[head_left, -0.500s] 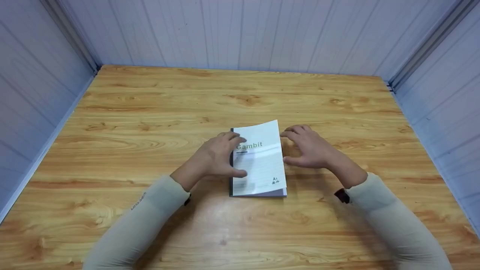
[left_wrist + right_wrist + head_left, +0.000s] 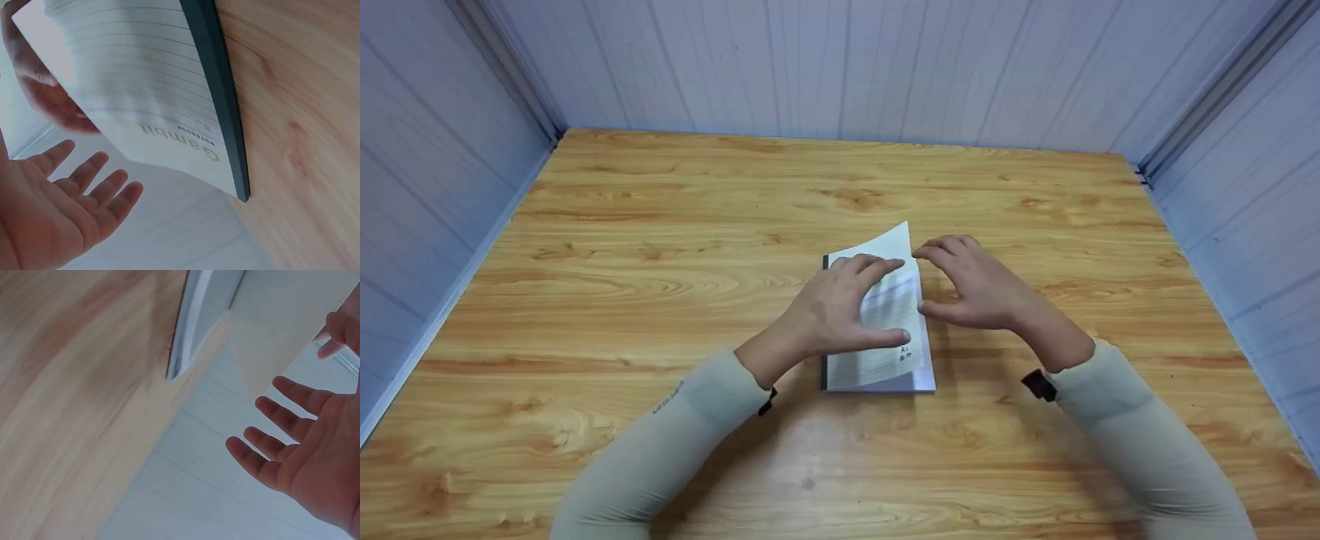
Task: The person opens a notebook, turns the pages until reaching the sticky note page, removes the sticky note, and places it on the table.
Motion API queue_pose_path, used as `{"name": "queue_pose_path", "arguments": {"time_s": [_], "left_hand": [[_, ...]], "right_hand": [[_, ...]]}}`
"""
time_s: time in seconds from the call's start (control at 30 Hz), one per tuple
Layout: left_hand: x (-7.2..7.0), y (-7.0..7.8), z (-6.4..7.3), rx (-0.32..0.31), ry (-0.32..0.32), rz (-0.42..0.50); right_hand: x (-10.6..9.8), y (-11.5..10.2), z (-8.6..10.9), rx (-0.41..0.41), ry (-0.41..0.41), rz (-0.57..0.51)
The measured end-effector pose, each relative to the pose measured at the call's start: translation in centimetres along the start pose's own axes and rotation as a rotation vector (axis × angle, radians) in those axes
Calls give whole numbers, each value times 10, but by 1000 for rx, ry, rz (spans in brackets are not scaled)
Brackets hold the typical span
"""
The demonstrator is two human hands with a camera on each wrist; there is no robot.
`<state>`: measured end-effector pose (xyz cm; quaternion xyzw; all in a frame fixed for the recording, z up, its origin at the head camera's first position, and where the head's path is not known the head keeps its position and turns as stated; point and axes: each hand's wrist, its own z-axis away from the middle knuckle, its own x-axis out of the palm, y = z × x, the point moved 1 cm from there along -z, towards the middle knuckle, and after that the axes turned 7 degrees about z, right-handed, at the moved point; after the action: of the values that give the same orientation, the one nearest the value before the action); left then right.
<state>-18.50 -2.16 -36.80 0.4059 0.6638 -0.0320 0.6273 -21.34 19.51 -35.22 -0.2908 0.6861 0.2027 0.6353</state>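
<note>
A notebook [image 2: 877,371] with a white "Gambit" cover and a dark spine lies on the wooden table, spine to the left. Its front cover [image 2: 287,320] is raised and bowed along the right side, with pages showing beneath. Above the cover hovers my left hand [image 2: 836,311], its fingers and thumb spread and nothing in its grasp. At the raised edge is my right hand [image 2: 979,289], fingers extended. In the right wrist view its fingertips [image 2: 264,402] meet or nearly meet the cover's corner; contact cannot be told for sure.
The wood-grain table [image 2: 660,225] spreads around the notebook on every side. Pale panelled walls [image 2: 840,67] enclose its back and both sides. A dark strap piece [image 2: 1039,385] shows at the right cuff.
My left hand has moved right, farther over the cover. The cover has risen higher, its edge tilting leftward, and more of the pages shows. My right hand has shifted slightly left and up.
</note>
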Motion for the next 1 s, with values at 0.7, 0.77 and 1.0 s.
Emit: {"name": "queue_pose_path", "arguments": {"time_s": [0.7, 0.77, 1.0], "left_hand": [[-5, -8, 3, -144, 111, 89], [-7, -10, 4, -191, 133, 123], [-12, -20, 7, -243, 219, 273]], "right_hand": [[-3, -12, -21, 38, 46, -64], [0, -8, -23, 95, 47, -85], [17, 8, -33, 231, -20, -80]]}}
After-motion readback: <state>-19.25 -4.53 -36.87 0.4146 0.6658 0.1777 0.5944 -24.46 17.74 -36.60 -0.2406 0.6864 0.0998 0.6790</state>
